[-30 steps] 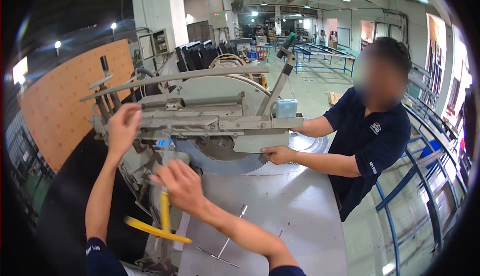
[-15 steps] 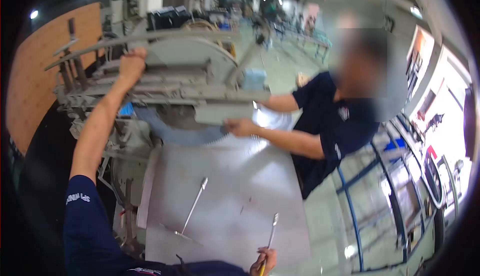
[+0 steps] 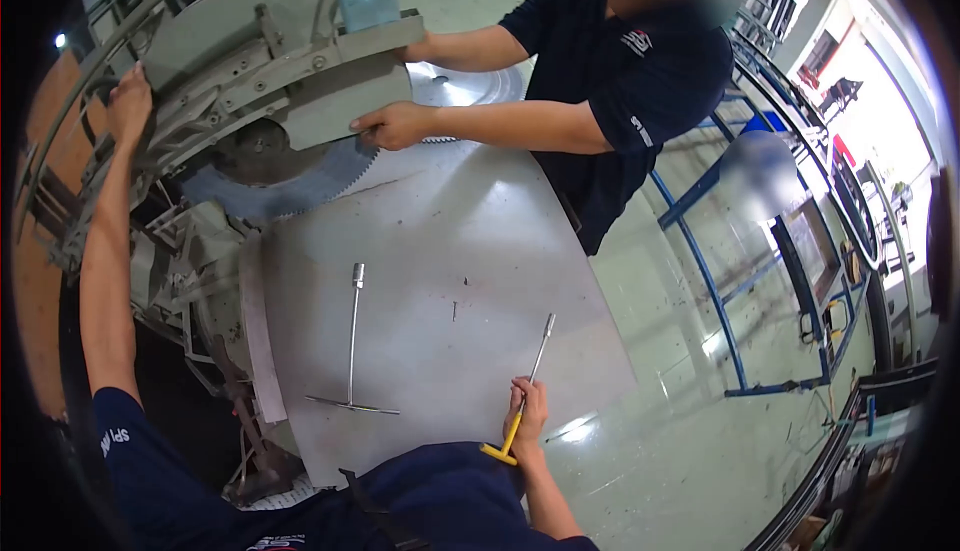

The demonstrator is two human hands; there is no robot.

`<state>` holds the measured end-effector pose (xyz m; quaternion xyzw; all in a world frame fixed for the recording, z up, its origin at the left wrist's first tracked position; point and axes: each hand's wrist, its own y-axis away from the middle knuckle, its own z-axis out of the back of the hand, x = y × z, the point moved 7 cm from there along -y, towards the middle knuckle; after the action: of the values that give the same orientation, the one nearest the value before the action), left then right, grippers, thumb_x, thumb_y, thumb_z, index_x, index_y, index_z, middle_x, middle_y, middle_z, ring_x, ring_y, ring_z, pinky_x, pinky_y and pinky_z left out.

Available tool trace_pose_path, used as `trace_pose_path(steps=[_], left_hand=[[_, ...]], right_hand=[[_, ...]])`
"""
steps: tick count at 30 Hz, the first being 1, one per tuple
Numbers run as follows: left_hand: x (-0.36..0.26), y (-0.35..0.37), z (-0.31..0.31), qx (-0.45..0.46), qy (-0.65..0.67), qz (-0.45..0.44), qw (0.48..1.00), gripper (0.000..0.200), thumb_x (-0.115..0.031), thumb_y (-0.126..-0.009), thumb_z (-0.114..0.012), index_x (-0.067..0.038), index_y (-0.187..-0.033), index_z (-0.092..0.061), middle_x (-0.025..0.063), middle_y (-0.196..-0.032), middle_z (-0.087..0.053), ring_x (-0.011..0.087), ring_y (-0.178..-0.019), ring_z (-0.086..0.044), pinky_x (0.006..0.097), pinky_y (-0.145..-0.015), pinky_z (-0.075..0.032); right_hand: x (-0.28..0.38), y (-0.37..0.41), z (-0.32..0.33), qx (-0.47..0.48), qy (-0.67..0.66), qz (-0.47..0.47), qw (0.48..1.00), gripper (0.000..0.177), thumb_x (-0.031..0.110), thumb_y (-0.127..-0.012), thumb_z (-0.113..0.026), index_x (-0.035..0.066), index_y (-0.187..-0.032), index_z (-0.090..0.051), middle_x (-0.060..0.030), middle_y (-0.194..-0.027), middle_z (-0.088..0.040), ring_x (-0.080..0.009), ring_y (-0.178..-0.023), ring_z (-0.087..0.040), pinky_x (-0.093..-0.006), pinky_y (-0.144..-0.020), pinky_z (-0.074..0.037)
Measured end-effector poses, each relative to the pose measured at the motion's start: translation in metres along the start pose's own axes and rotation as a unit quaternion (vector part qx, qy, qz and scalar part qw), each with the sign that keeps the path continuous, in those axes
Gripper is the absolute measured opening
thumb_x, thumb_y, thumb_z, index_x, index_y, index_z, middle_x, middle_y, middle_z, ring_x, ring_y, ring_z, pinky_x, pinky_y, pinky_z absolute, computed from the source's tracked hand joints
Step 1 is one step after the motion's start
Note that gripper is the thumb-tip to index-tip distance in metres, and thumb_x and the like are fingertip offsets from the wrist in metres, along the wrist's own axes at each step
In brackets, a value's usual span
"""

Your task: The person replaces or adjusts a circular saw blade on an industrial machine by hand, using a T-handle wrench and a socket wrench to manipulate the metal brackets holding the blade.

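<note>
My left hand [image 3: 129,106] is closed on a part of the grey saw machine [image 3: 225,36] at the upper left. A toothed circular blade [image 3: 290,188] shows below the machine's guard [image 3: 345,101]. My right hand [image 3: 530,413] grips a yellow-handled T-wrench [image 3: 541,346], its socket end pointing up and away over the metal table [image 3: 430,241]. A second, silver T-wrench [image 3: 353,341] lies on the table. A co-worker's hand [image 3: 398,125] touches the guard's lower edge; the co-worker's other hand is partly hidden behind the guard.
The co-worker [image 3: 620,81] in a dark shirt stands at the table's far right side. Another round blade [image 3: 465,86] lies on the table beside them. A light-blue box [image 3: 368,3] is behind the machine. Blue metal racks [image 3: 700,261] stand on the right.
The view has tilted down and shifted, so the table and machine sit higher. My right hand and its yellow-handled wrench show more fully. My left hand remains at the machine.
</note>
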<state>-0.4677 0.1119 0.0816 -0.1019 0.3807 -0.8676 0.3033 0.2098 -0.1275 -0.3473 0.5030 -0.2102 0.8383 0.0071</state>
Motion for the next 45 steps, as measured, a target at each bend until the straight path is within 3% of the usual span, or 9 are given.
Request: trace_pose_path(steps=[10,15,17,21,24,27,33,38,45], left_hand=[[0.009,-0.004,0.000,-0.150,-0.101,-0.162,0.970,0.040,-0.035,-0.101,-0.041,0.001,-0.103,-0.059,0.0224,-0.090,-0.064,0.0389,-0.090,-0.062,0.0452,-0.081,-0.046],[0.110,-0.082,-0.095,0.062,0.111,0.092,0.988,0.056,-0.047,-0.099,-0.034,-0.007,-0.137,-0.048,0.0228,-0.135,-0.052,0.0459,-0.126,-0.046,0.0558,-0.104,-0.037],[0.090,-0.060,-0.078,0.065,0.251,0.156,0.953,0.053,-0.045,-0.100,-0.035,0.001,-0.113,-0.060,0.0199,-0.120,-0.060,0.0365,-0.103,-0.058,0.0421,-0.093,-0.043],[0.033,-0.029,-0.031,0.104,0.023,0.083,0.991,0.063,-0.047,-0.101,-0.030,0.000,-0.140,-0.045,0.0266,-0.145,-0.040,0.0430,-0.134,-0.039,0.0548,-0.108,-0.034],[0.092,-0.072,-0.081,-0.011,0.035,0.128,0.991,0.053,-0.039,-0.103,-0.032,0.004,-0.121,-0.057,0.0169,-0.099,-0.067,0.0365,-0.078,-0.062,0.0475,-0.076,-0.048],[0.083,-0.066,-0.073,0.048,0.157,0.133,0.977,0.048,-0.039,-0.099,-0.039,0.001,-0.121,-0.055,0.0148,-0.099,-0.063,0.0318,-0.078,-0.059,0.0443,-0.072,-0.047],[0.086,-0.056,-0.105,0.123,0.476,0.253,0.833,0.044,-0.039,-0.093,-0.054,-0.007,-0.123,-0.050,0.0106,-0.100,-0.055,0.0224,-0.077,-0.052,0.0378,-0.064,-0.044],[0.005,0.002,-0.051,0.148,0.642,0.405,0.634,0.017,-0.010,-0.086,-0.036,-0.014,-0.074,-0.047,0.0001,-0.057,-0.043,0.0101,-0.042,-0.037,0.0266,-0.038,-0.024],[-0.027,0.043,0.010,0.013,0.443,0.375,0.814,0.021,-0.014,-0.089,-0.037,-0.010,-0.073,-0.050,0.0036,-0.060,-0.049,0.0123,-0.042,-0.043,0.0278,-0.037,-0.026]], right_hand=[[0.001,-0.052,0.015,0.078,0.162,0.053,0.982,0.050,-0.012,-0.078,-0.055,0.005,-0.126,-0.058,-0.0172,-0.125,-0.058,-0.0361,-0.109,-0.056,-0.0425,-0.091,-0.048],[-0.038,-0.059,0.037,-0.044,0.144,-0.054,0.987,0.039,-0.003,-0.087,-0.058,0.003,-0.126,-0.056,-0.0159,-0.130,-0.055,-0.0355,-0.112,-0.054,-0.0425,-0.093,-0.046],[-0.051,-0.055,0.043,-0.065,0.132,-0.077,0.986,0.033,0.000,-0.087,-0.060,0.002,-0.120,-0.059,-0.0154,-0.128,-0.056,-0.0347,-0.111,-0.055,-0.0422,-0.092,-0.047],[-0.045,-0.058,0.041,-0.071,0.152,-0.064,0.984,0.023,0.003,-0.086,-0.063,0.001,-0.109,-0.062,-0.0143,-0.123,-0.058,-0.0328,-0.108,-0.056,-0.0411,-0.090,-0.047],[-0.045,-0.059,0.041,-0.071,0.149,-0.064,0.984,0.021,0.003,-0.085,-0.064,0.001,-0.106,-0.063,-0.0140,-0.122,-0.058,-0.0322,-0.105,-0.057,-0.0409,-0.089,-0.047],[-0.044,-0.058,0.044,-0.079,0.140,-0.065,0.985,0.019,0.002,-0.085,-0.064,0.000,-0.103,-0.064,-0.0145,-0.121,-0.059,-0.0318,-0.107,-0.057,-0.0387,-0.084,-0.051],[-0.054,-0.054,0.042,-0.082,0.119,-0.076,0.987,0.017,0.002,-0.086,-0.063,-0.002,-0.102,-0.066,-0.0168,-0.125,-0.057,-0.0329,-0.112,-0.057,-0.0378,-0.084,-0.053],[-0.061,-0.051,0.038,-0.078,0.134,-0.040,0.987,0.021,0.002,-0.086,-0.063,-0.001,-0.107,-0.063,-0.0168,-0.121,-0.058,-0.0311,-0.110,-0.057,-0.0381,-0.087,-0.050],[-0.041,-0.058,0.044,-0.054,0.174,0.000,0.983,0.020,0.011,-0.091,-0.063,-0.001,-0.108,-0.065,-0.0207,-0.120,-0.059,-0.0330,-0.107,-0.057,-0.0368,-0.080,-0.053]])
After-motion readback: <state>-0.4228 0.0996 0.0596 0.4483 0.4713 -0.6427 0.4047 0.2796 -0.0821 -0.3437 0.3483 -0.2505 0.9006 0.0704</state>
